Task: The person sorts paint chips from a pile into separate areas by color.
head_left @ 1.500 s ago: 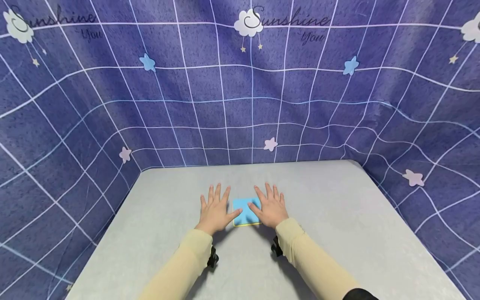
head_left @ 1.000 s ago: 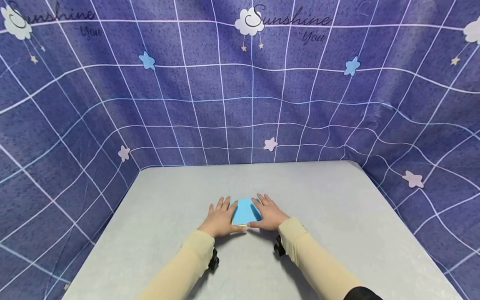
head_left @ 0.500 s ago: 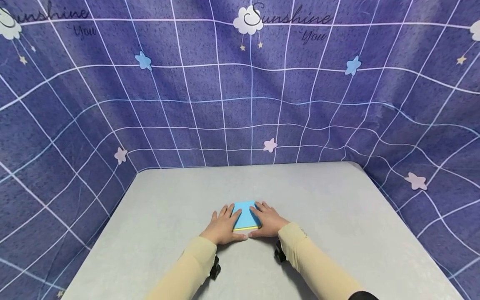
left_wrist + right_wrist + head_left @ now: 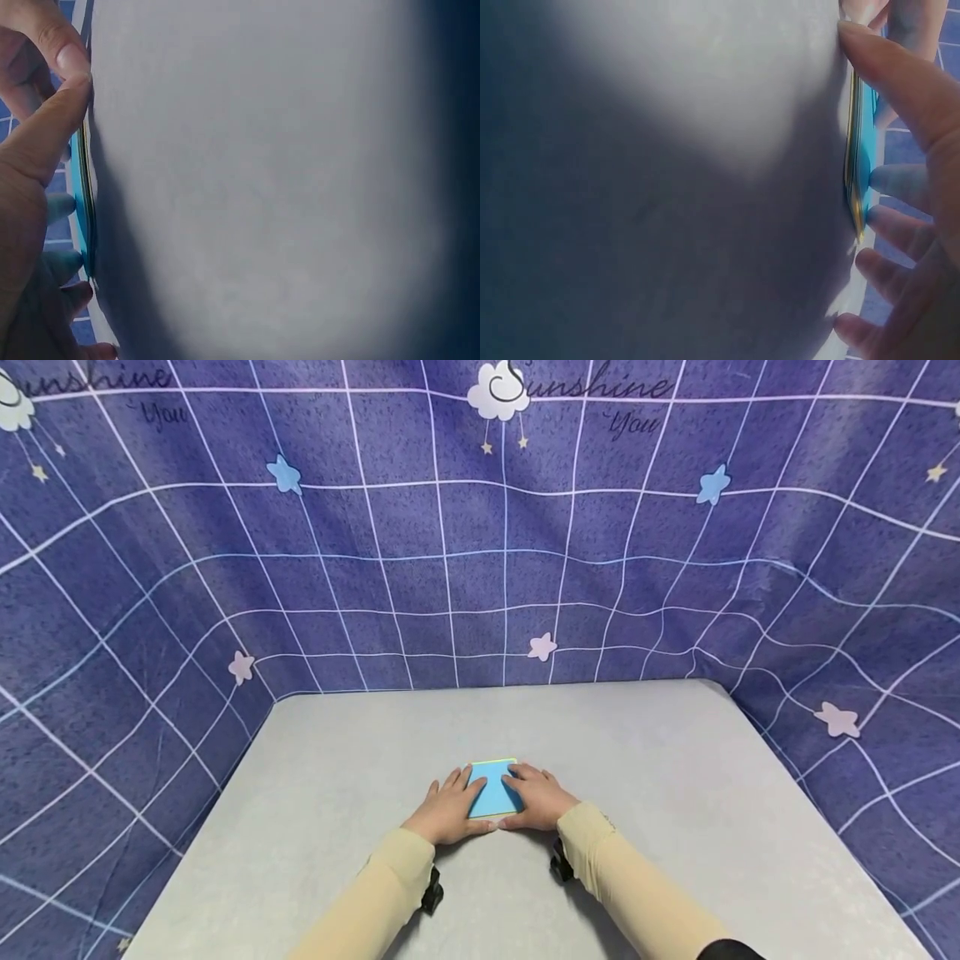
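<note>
A thin stack of square sheets point(image 4: 492, 792), light blue on top with a yellow line along its far edge, lies on the grey table. In the left wrist view, several layers show at the edge of the stack point(image 4: 79, 195). My left hand point(image 4: 448, 807) rests along its left side, index fingertip on the blue top. The right hand point(image 4: 542, 800) mirrors this on the right side, index fingertip also on top. Both thumbs stretch in along the near edge, and their tips meet there. Fingers of both hands are extended and a little bent.
The grey tabletop point(image 4: 360, 743) runs around the hands on all sides. Behind it and at both sides hangs a blue curtain point(image 4: 480, 585) with white grid lines, stars and clouds. Black straps point(image 4: 431, 892) show at the wrists.
Both hands have come down from spread over the stack to its sides, thumbs moving to the near edge. A yellow line now shows at the far edge; the near yellow band has narrowed.
</note>
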Demonstrator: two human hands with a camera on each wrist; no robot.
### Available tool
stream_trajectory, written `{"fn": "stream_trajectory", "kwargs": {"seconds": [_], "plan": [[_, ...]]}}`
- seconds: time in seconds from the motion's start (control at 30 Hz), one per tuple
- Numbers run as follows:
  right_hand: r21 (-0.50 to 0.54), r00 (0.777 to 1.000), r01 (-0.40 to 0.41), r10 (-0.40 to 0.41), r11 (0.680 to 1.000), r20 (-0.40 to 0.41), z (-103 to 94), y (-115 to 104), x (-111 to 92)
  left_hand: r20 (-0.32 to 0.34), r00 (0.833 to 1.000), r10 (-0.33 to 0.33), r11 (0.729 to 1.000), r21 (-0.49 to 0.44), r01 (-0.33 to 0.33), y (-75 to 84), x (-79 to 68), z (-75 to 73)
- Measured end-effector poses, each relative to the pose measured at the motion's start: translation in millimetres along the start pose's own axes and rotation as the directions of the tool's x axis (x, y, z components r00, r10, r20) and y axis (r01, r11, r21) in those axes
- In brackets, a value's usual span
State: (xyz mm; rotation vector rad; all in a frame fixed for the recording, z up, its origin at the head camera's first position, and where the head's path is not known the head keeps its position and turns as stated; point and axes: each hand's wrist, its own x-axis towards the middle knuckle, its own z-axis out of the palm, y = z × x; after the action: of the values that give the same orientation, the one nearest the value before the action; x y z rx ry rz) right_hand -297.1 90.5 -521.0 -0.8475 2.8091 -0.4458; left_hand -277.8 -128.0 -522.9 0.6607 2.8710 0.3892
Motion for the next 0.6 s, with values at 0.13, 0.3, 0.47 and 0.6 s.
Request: {"fn": "stream_trajectory", "kwargs": {"seconds": [0.13,0.3,0.47,0.6], "plan": [[0.031,1.0,0.014,-0.014,0.999,-0.004,-4.6,0,1,-0.007,1.0,0.005,1.0,0.009,-0.005,-2.1,2.8,-0.3],[0.056,1.0,0.026,-0.026,0.998,-0.012,-4.9,6,4,-0.036,0.999,0.035,0.999,0.024,-0.034,-1.8,3.4,-1.6],[0.05,1.0,0.011,-0.013,0.999,0.026,2.7,14,7,-0.043,0.998,0.035,0.999,0.041,-0.033,-3.4,2.6,1.1],[0.062,0.999,0.026,-0.028,0.998,0.026,5.0,15,10,-0.061,0.998,0.019,0.999,0.031,-0.017,-6.6,4.1,2.6]]}}
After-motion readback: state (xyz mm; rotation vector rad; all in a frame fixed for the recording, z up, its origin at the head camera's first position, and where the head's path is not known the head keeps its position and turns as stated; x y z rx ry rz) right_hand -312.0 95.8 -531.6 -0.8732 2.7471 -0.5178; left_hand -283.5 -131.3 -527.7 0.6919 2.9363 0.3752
